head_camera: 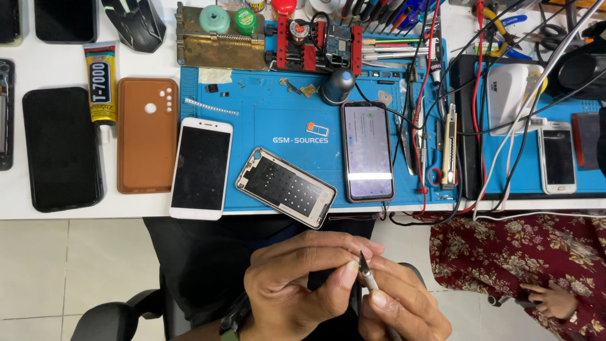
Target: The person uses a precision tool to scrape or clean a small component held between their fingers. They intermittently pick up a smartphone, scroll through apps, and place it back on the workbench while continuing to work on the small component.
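Note:
Both my hands hang over my dark lap, below the white table's front edge [76,211]. My right hand [404,306] grips metal tweezers [366,268] with the tip pointing up. My left hand [293,284] is curled, its thumb and fingers pinched together right against the tweezers' tip; anything between them is hidden. Nearest on the table is an opened phone back frame [285,186], lying tilted on the blue work mat [265,120]. To its right a phone with a lit screen [367,151] is plugged into a cable.
A white phone [202,167], an orange case [147,134], a black phone [62,148] and a yellow glue tube [101,82] lie to the left. Clamps, tools and tangled cables [467,126] crowd the back and right. A person in red floral cloth [536,252] sits at right.

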